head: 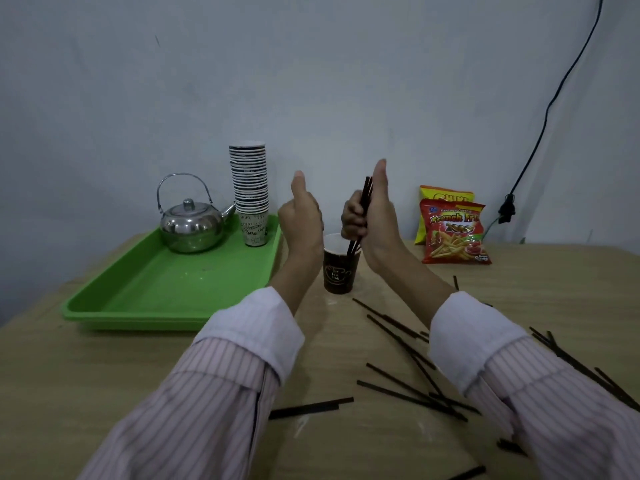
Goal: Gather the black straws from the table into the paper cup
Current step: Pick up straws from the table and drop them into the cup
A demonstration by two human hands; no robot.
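Observation:
A dark brown paper cup (337,271) stands upright on the wooden table between my two hands. My right hand (370,216) is raised above it, shut on a small bundle of black straws (363,206) whose lower ends reach into the cup's mouth. My left hand (301,216) is held up just left of the cup with the thumb raised and the fingers curled, nothing visible in it. Several more black straws (401,344) lie scattered on the table at the right and near the front, some under my right sleeve.
A green tray (166,289) at the left holds a steel teapot (192,223) and a tall stack of paper cups (251,192). Two snack bags (453,230) lean against the wall at the back right. A black cable (540,133) runs down the wall.

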